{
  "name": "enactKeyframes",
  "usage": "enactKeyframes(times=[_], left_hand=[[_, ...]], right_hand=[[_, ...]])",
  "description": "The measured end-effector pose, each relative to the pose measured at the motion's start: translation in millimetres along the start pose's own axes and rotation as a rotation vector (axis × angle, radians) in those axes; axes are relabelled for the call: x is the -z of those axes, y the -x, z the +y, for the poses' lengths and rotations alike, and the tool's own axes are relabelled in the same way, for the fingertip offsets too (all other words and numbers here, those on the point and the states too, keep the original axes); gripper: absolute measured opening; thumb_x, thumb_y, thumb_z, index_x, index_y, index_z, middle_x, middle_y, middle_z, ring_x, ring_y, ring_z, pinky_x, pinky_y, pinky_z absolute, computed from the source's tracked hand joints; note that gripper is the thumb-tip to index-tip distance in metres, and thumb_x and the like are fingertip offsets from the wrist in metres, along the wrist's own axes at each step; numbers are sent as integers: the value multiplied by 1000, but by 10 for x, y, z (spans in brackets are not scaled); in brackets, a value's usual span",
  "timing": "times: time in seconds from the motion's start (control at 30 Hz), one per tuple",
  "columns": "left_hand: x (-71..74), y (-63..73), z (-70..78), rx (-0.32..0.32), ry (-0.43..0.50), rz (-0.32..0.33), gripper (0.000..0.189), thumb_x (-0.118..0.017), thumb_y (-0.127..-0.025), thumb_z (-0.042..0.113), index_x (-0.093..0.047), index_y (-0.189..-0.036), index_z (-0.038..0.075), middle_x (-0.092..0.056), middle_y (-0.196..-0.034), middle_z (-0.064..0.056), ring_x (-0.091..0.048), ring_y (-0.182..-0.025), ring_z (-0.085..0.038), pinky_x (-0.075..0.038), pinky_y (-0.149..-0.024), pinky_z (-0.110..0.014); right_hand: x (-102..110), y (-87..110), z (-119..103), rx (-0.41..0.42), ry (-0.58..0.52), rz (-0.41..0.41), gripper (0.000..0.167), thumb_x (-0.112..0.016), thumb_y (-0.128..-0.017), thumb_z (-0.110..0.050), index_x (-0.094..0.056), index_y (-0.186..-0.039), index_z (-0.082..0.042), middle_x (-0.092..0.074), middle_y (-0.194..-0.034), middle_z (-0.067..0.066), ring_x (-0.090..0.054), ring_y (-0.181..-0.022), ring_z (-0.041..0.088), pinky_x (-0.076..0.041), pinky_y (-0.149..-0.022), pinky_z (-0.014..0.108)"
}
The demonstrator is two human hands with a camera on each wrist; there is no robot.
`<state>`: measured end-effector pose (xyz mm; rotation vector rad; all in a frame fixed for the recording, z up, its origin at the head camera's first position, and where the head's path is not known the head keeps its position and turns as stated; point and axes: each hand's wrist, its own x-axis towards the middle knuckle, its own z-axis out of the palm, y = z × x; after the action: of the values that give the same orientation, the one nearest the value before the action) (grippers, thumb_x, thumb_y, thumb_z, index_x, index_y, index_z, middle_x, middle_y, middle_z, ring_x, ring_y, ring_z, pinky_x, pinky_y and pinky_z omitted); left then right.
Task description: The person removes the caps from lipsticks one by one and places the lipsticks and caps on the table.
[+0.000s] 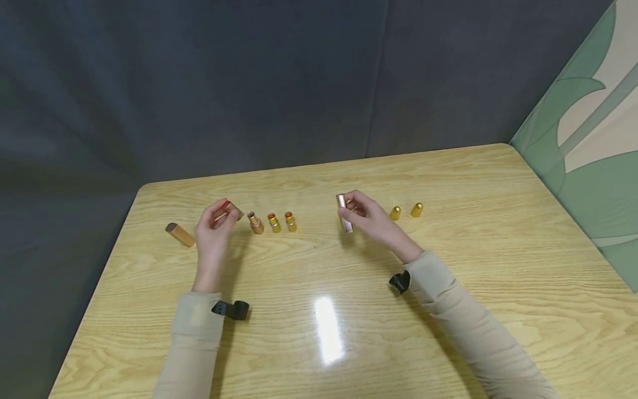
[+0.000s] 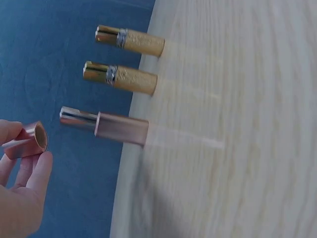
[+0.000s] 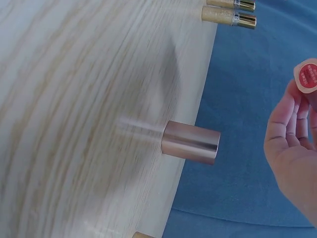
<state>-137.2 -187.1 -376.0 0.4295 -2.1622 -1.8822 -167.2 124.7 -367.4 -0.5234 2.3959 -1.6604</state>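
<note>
In the head view my left hand (image 1: 213,230) pinches a rose-gold lipstick cap (image 1: 234,209) above the table. The left wrist view shows that cap (image 2: 26,142) hollow, its opening towards an uncapped rose-gold lipstick (image 2: 119,128), apart from it. Two uncapped gold lipsticks (image 2: 136,81) stand beyond. My right hand (image 1: 368,215) grips a rose-gold lipstick tube (image 1: 341,200) between thumb and fingers. In the right wrist view a red label (image 3: 309,75) marks its end. Below it a plain rose-gold cylinder (image 3: 190,142) stands upright; in the head view I cannot tell the two apart.
A copper-coloured tube (image 1: 180,235) stands left of my left hand. Two gold bullet-shaped caps (image 1: 416,210) stand right of my right hand. The wooden table (image 1: 279,277) ends at a dark curtain (image 1: 249,88) behind and a green patterned panel (image 1: 593,160) on the right.
</note>
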Motion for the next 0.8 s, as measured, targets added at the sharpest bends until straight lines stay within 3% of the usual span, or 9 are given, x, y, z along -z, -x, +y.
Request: enactKeyframes(times=[0.13,0.37,0.6,0.8], left_hand=[[37,-18,-40,26,-26,-3,42,-60,-94,14,-50,-134,5,-54,-104,13,-57,-96,2,-49,-82,-7],[72,-50,-104,67,-104,-19,42,-60,-94,12,-50,-134,3,-53,-114,2,-53,-95,0,-47,-77,-4],[89,-84,-159,86,-174,-50,43,-59,-94,9,-49,-134,2,-54,-126,-9,-51,-96,-1,-45,-76,-2],[87,-107,-182,131,-187,-91,43,-59,-93,6,-49,-135,2,-52,-134,-13,-51,-100,-3,-46,-77,-3]], right_hand=[[17,12,1,-21,14,27,23,-54,-98,-12,-54,-114,4,-57,-98,12,-54,-79,10,-45,-71,20],[81,11,34,-40,27,96,27,-59,-95,-14,-58,-116,3,-61,-119,21,-57,-86,3,-49,-74,16],[177,17,60,-96,-15,138,36,-60,-94,-17,-55,-126,2,-59,-119,20,-59,-87,-6,-49,-76,12],[259,17,86,-112,-26,156,38,-61,-94,-16,-54,-127,1,-57,-123,18,-60,-90,-2,-49,-77,11]])
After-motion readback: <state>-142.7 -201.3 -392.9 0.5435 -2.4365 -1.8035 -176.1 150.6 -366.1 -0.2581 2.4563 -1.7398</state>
